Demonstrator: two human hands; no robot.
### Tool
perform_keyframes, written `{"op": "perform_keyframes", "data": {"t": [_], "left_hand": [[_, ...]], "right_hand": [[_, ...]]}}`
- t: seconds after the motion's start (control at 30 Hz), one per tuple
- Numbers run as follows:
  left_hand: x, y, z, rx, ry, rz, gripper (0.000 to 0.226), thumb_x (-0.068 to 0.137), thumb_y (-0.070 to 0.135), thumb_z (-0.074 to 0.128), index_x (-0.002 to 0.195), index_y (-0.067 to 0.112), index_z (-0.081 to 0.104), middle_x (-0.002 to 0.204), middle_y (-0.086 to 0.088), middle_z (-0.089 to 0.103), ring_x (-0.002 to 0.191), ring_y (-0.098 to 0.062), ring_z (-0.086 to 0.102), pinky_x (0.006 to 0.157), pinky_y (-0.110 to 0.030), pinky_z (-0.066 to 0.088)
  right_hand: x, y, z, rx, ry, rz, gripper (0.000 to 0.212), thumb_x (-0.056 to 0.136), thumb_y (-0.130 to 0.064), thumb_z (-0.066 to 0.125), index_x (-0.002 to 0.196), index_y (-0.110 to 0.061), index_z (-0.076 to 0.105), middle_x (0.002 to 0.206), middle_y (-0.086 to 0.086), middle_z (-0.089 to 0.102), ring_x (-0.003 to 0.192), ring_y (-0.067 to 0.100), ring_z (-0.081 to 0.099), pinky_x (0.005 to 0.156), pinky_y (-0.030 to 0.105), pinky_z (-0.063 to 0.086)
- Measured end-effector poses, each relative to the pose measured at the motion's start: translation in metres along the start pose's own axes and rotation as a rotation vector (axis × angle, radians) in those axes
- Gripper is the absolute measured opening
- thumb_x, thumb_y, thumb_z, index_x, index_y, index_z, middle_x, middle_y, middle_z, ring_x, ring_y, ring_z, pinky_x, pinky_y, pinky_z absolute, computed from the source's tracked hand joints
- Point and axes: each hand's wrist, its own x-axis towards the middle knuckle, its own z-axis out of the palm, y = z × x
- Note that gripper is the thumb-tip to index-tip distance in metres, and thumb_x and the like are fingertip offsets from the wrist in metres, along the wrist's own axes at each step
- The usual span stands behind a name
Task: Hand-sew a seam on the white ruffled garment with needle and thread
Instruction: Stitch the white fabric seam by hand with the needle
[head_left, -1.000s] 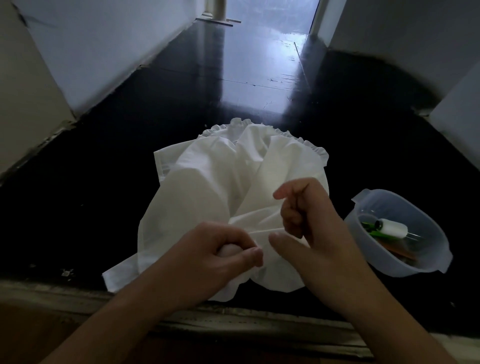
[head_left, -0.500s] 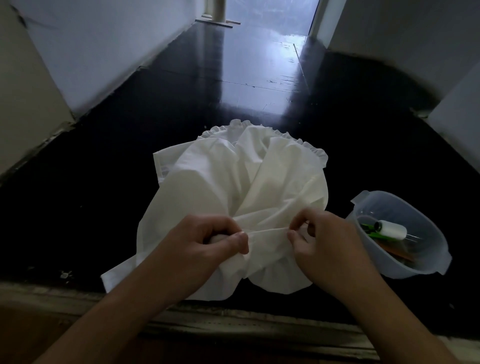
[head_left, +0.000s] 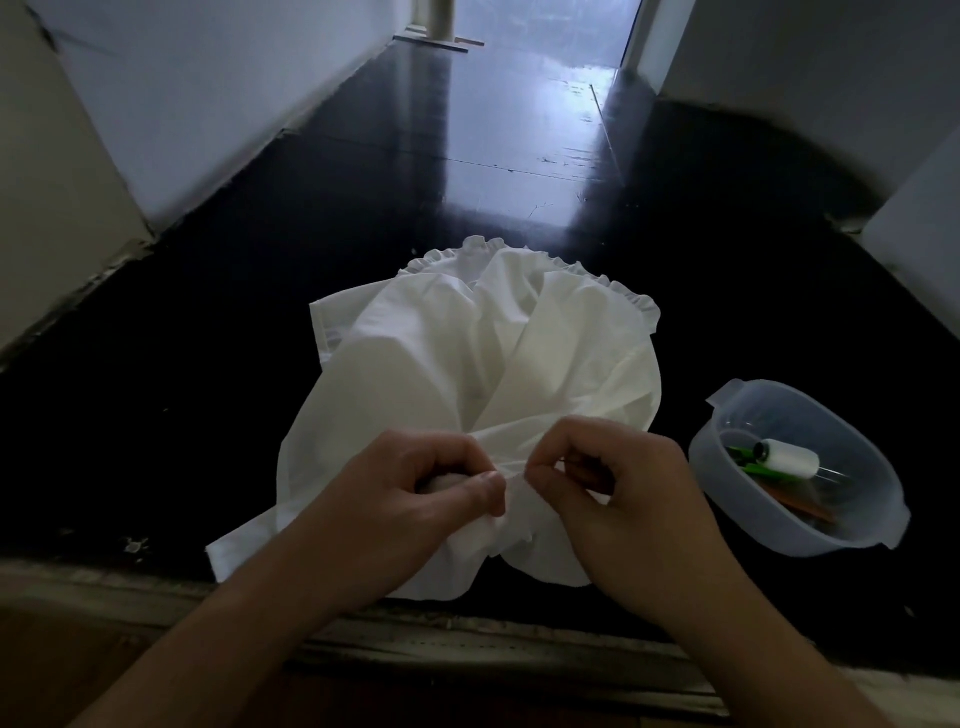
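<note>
Here the white cotton garment with a ruffled edge (head_left: 467, 374) lies bunched on the glossy black floor (head_left: 260, 312), its near fold lifted between both hands. The left hand (head_left: 415, 499) curls round a gathered wad of cloth, thumb pressed along the fold. The right hand (head_left: 618, 483) pinches thumb and forefinger tight at the fold's edge; a thin dark line there looks like the needle, though I cannot tell for sure. The stitch would likely go best with the fold kept taut and the needle pushed through close to the left thumb. A translucent plastic tub (head_left: 883, 525) holding a white thread spool (head_left: 789, 460) sits near on the right, so pulls should go upward or toward the open floor ahead.
</note>
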Motion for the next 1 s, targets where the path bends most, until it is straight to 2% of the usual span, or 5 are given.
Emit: {"op": "perform_keyframes", "data": {"t": [0.3, 0.5, 0.7, 0.87, 1.0], "left_hand": [[0.0, -0.001, -0.002, -0.032, 0.044, 0.0, 0.021, 0.088, 0.041, 0.068, 0.077, 0.026, 0.077, 0.068, -0.004, 0.065, 0.064, -0.008, 0.058, 0.063, -0.015, 0.04], [0.0, -0.002, -0.002, -0.016, 0.039, 0.008, 0.022, 0.092, 0.041, 0.069, 0.077, 0.027, 0.076, 0.069, -0.004, 0.065, 0.065, -0.007, 0.058, 0.062, -0.016, 0.041], [0.002, -0.003, 0.0, -0.028, -0.002, 0.04, 0.029, 0.086, 0.054, 0.062, 0.08, 0.029, 0.077, 0.075, -0.006, 0.069, 0.077, -0.029, 0.067, 0.072, -0.045, 0.05], [0.001, -0.001, -0.002, 0.014, 0.033, 0.021, 0.023, 0.096, 0.031, 0.072, 0.073, 0.029, 0.076, 0.068, 0.01, 0.067, 0.067, -0.004, 0.063, 0.063, -0.015, 0.043], [0.0, -0.001, -0.003, -0.001, 0.054, -0.009, 0.023, 0.089, 0.046, 0.066, 0.074, 0.03, 0.076, 0.068, 0.009, 0.067, 0.067, -0.004, 0.062, 0.065, -0.013, 0.041]], "right_hand": [[0.006, 0.025, 0.0, -0.249, 0.057, 0.323, 0.021, 0.087, -0.015, 0.067, 0.068, -0.023, 0.064, 0.056, -0.006, 0.059, 0.055, 0.007, 0.057, 0.045, 0.018, 0.041], [0.003, 0.003, -0.007, 0.055, -0.041, 0.136, 0.03, 0.09, -0.012, 0.07, 0.106, -0.038, 0.069, 0.066, -0.009, 0.052, 0.065, 0.006, 0.055, 0.062, 0.014, 0.046], [0.0, -0.008, 0.01, 0.067, -0.091, 0.011, 0.018, 0.089, -0.017, 0.078, 0.077, -0.029, 0.073, 0.058, -0.018, 0.05, 0.056, 0.007, 0.048, 0.057, 0.011, 0.039], [0.0, -0.004, 0.006, 0.124, 0.029, 0.123, 0.021, 0.088, -0.016, 0.078, 0.071, -0.027, 0.071, 0.068, -0.009, 0.068, 0.065, 0.01, 0.064, 0.059, 0.02, 0.051], [0.004, 0.004, 0.001, 0.111, 0.103, 0.225, 0.026, 0.086, -0.01, 0.077, 0.065, -0.024, 0.07, 0.062, -0.005, 0.066, 0.059, 0.007, 0.06, 0.056, 0.02, 0.046]]}}
